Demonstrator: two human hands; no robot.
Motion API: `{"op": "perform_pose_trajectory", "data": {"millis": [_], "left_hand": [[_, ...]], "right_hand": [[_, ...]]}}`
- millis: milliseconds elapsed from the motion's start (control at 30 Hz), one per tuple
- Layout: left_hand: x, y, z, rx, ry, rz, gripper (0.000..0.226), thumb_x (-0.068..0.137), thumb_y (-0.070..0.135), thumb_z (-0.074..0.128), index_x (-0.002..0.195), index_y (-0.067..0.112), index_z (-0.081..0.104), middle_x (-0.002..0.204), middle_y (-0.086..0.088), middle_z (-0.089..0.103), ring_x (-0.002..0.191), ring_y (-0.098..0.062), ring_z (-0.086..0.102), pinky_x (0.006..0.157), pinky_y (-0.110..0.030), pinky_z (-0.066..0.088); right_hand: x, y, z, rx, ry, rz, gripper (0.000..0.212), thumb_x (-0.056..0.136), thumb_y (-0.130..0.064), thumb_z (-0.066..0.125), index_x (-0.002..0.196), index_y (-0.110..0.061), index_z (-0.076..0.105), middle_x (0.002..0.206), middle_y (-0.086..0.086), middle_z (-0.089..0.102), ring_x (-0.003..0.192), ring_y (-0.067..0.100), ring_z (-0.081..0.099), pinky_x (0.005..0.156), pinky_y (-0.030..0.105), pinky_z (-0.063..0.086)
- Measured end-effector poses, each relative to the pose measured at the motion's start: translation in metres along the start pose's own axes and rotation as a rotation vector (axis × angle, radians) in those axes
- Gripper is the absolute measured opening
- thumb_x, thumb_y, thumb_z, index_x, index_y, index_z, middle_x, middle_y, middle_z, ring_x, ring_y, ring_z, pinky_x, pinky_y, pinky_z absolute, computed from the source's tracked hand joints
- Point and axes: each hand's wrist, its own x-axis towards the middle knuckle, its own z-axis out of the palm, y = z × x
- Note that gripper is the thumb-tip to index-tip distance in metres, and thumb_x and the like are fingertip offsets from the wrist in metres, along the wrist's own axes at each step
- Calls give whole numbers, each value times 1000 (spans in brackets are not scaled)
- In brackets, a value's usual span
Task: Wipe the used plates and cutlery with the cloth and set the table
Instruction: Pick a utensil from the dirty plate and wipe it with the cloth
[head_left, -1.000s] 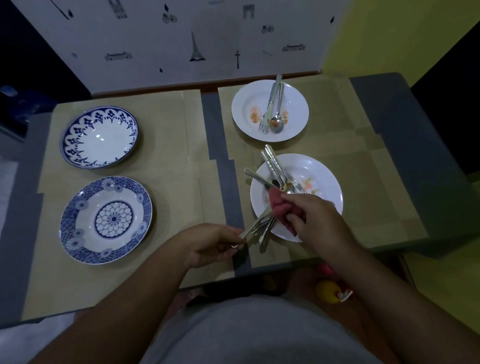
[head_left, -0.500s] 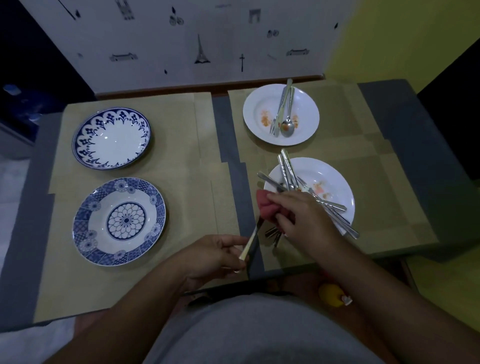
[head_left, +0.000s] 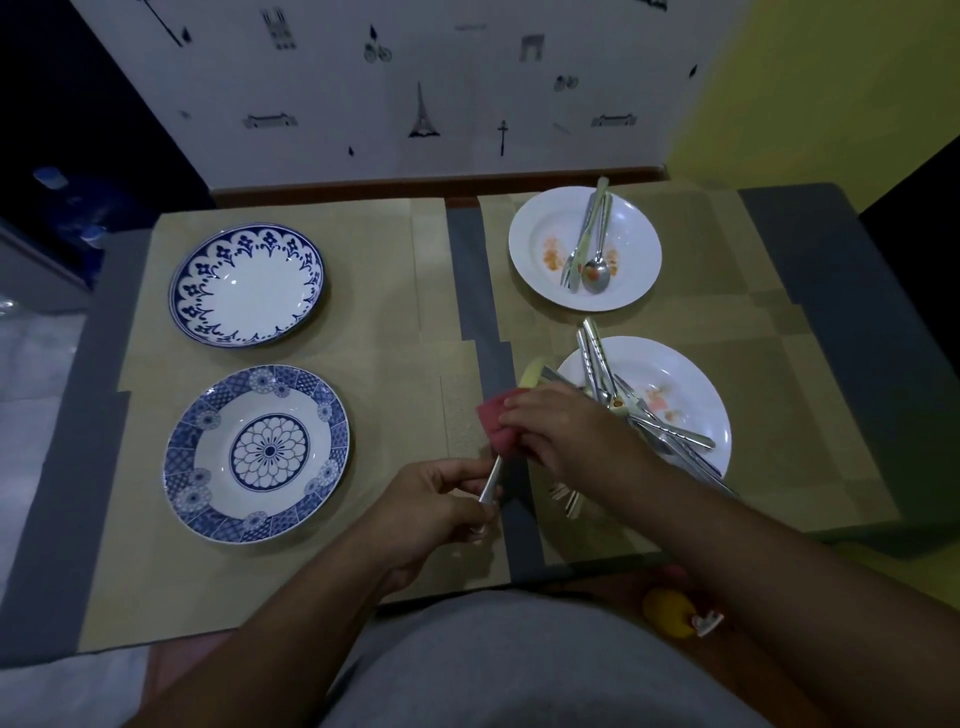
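My left hand (head_left: 436, 512) pinches the handle of a metal utensil (head_left: 491, 483) near the table's front edge. Its upper end is wrapped in a pink cloth (head_left: 496, 423), which my right hand (head_left: 561, 431) grips just left of the near white plate (head_left: 691, 384). That plate is stained and carries several pieces of cutlery (head_left: 660, 426). A second stained white plate (head_left: 540, 234) at the far right carries a fork, a knife and a spoon (head_left: 595, 270). Two blue-patterned plates stand on the left, one near (head_left: 208, 457) and one far (head_left: 244, 291).
Tan placemats (head_left: 395, 322) cover the grey table (head_left: 62, 415), which backs onto a white wall with small drawings. More cutlery (head_left: 566, 499) lies by the near white plate's front rim. A yellow object (head_left: 667, 613) lies on the floor below the table's front edge.
Both hands have shifted left off the near white plate, carrying the cloth-wrapped utensil over the grey strip. The cloth has slid along the utensil. The camera has tilted slightly.
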Motion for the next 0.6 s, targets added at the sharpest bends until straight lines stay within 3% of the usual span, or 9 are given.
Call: {"op": "perform_pose_trajectory", "data": {"millis": [167,333,600], "left_hand": [[4,8,-1,-2,4,13,40,82,-20,61,105,10,75,75,4,68,64,-16,57,59,-24,51],[10,10,0,-28,-2,9,43,81,-21,60,111,7,74,91,-11,67,65,-15,58,59,-25,51],[15,19,-8,-3,-43,-39,43,81,-25,58,117,-3,68,98,-16,71,78,-16,67,61,-22,54]], "right_hand": [[19,15,-14,40,130,159,19,82,-7,68,99,-16,73,104,2,71,98,23,60,85,44,50],[3,0,-8,9,35,-3,28,79,-3,72,105,-12,71,112,5,69,105,23,60,98,42,46],[38,23,-31,12,161,46,14,81,-4,65,92,-5,73,95,10,72,89,26,65,85,32,47]]}}
